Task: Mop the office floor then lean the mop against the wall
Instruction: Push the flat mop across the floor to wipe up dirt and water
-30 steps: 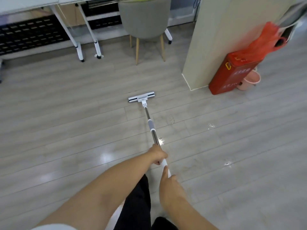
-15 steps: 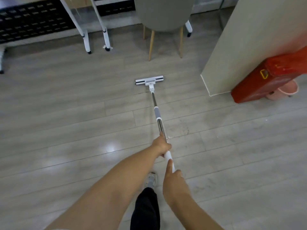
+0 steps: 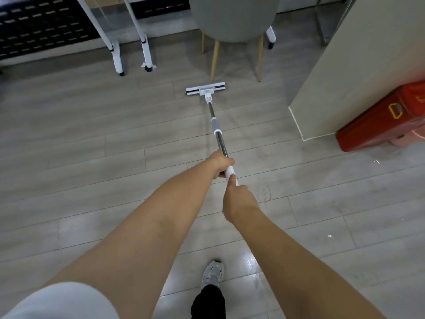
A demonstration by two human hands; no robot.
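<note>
On the head camera, I judge mopping mid-stroke: my left hand [image 3: 222,162] grips the mop [image 3: 216,128] shaft, and my right hand [image 3: 239,199] grips its white end. The mop head [image 3: 205,89] lies flat on the floor [image 3: 92,157], just before the chair [image 3: 232,17] legs. Next I'd draw back, clear of them.

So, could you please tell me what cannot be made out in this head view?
All in the head view:
The end of the mop handle is covered by the right hand.
The underside of the mop head faces the floor.
The chair is cut off by the top edge.
The red box runs past the right edge.
The pink tub is mostly hidden behind the red box.
</note>
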